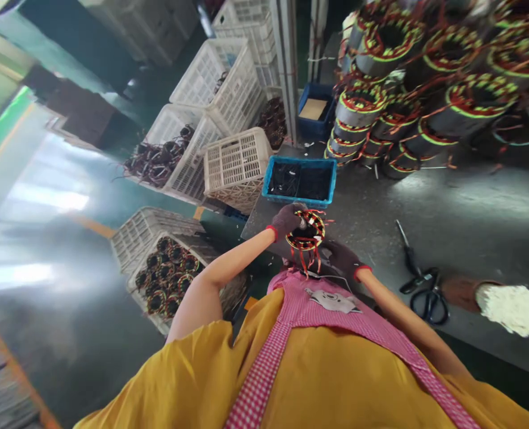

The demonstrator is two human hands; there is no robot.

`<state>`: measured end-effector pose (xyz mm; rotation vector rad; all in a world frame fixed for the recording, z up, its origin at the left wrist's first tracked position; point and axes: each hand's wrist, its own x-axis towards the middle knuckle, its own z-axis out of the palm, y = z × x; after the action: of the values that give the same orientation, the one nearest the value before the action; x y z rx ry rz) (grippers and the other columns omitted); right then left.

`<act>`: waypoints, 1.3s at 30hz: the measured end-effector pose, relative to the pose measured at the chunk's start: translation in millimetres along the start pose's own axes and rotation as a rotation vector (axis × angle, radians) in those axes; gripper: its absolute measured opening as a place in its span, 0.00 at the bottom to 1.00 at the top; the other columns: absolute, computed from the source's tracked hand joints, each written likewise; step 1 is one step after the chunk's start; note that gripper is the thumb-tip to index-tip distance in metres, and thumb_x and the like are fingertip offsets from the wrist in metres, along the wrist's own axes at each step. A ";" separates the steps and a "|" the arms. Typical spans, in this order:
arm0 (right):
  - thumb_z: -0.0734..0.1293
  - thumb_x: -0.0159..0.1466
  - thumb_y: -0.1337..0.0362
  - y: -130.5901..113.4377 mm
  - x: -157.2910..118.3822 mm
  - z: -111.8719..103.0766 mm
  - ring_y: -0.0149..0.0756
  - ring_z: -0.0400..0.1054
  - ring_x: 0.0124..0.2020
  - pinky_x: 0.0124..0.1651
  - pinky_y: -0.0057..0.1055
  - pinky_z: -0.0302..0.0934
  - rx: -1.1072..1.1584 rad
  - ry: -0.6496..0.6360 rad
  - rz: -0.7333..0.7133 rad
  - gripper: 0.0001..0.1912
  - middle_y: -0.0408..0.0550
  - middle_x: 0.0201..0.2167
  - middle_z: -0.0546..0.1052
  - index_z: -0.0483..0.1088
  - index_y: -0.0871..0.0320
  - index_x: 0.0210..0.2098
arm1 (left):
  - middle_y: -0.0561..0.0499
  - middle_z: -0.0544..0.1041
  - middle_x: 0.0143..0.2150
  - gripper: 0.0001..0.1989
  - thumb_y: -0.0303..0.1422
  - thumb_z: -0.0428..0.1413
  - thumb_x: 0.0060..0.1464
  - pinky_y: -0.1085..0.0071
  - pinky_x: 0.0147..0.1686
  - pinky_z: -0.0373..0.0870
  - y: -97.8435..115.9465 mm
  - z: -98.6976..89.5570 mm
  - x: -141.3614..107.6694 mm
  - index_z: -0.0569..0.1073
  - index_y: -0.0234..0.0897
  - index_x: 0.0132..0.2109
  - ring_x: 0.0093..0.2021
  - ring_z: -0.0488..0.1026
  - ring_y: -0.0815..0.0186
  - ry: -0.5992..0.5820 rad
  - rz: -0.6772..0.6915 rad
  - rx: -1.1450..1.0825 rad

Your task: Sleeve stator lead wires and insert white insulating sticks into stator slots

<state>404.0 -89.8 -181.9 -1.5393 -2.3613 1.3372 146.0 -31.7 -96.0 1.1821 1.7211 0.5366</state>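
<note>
The stator [320, 230] is by the desk's [363, 205] near edge, just in front of the apron [286, 292], and I'd fear a drop there if the left hand [286, 220] slackened, as its grip seems the main hold. The loose wires [305, 261] dangling toward the apron could snag on the cloth. The left fingers are closed over the stator's rim; the right hand [342, 257] is just beside it, its fingers too dark for me to tell how far open, or whether they touch.
</note>
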 end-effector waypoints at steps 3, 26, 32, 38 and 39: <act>0.65 0.68 0.61 23.1 -28.5 -29.8 0.56 0.82 0.57 0.61 0.50 0.74 0.054 0.185 0.109 0.22 0.59 0.55 0.87 0.83 0.56 0.56 | 0.48 0.87 0.56 0.31 0.21 0.65 0.45 0.59 0.62 0.80 24.0 35.1 12.7 0.84 0.39 0.59 0.57 0.82 0.55 -0.175 0.084 0.066; 0.65 0.69 0.58 -31.4 -63.2 -86.1 0.56 0.76 0.63 0.71 0.51 0.67 0.034 0.866 0.314 0.25 0.56 0.61 0.85 0.85 0.55 0.60 | 0.34 0.84 0.59 0.22 0.35 0.57 0.71 0.59 0.56 0.75 121.5 104.0 19.8 0.79 0.35 0.67 0.56 0.82 0.49 -0.274 1.020 0.845; 0.62 0.70 0.56 -12.6 -73.0 -75.3 0.52 0.74 0.67 0.74 0.52 0.65 0.283 0.893 0.089 0.27 0.54 0.64 0.83 0.82 0.55 0.62 | 0.34 0.80 0.65 0.23 0.40 0.63 0.66 0.55 0.64 0.74 122.5 93.1 8.4 0.82 0.34 0.63 0.63 0.77 0.47 -0.269 1.068 0.864; 0.63 0.67 0.56 -4.4 -64.9 -69.1 0.52 0.78 0.61 0.69 0.51 0.70 0.395 0.982 0.120 0.26 0.57 0.58 0.86 0.81 0.56 0.59 | 0.37 0.83 0.59 0.15 0.38 0.59 0.70 0.55 0.65 0.71 120.7 101.8 8.8 0.87 0.37 0.53 0.62 0.77 0.49 -0.324 1.104 0.817; 0.63 0.67 0.56 -4.8 -64.0 -69.1 0.52 0.78 0.61 0.69 0.51 0.70 0.378 0.988 0.128 0.26 0.57 0.58 0.85 0.81 0.56 0.59 | 0.37 0.83 0.58 0.13 0.36 0.60 0.68 0.56 0.65 0.71 120.5 106.2 9.1 0.87 0.37 0.52 0.62 0.77 0.50 -0.301 1.056 0.768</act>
<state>463.6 -94.8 -109.0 -1.6754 -1.3469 0.6838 295.3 13.2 -56.3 2.5909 0.9186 0.2412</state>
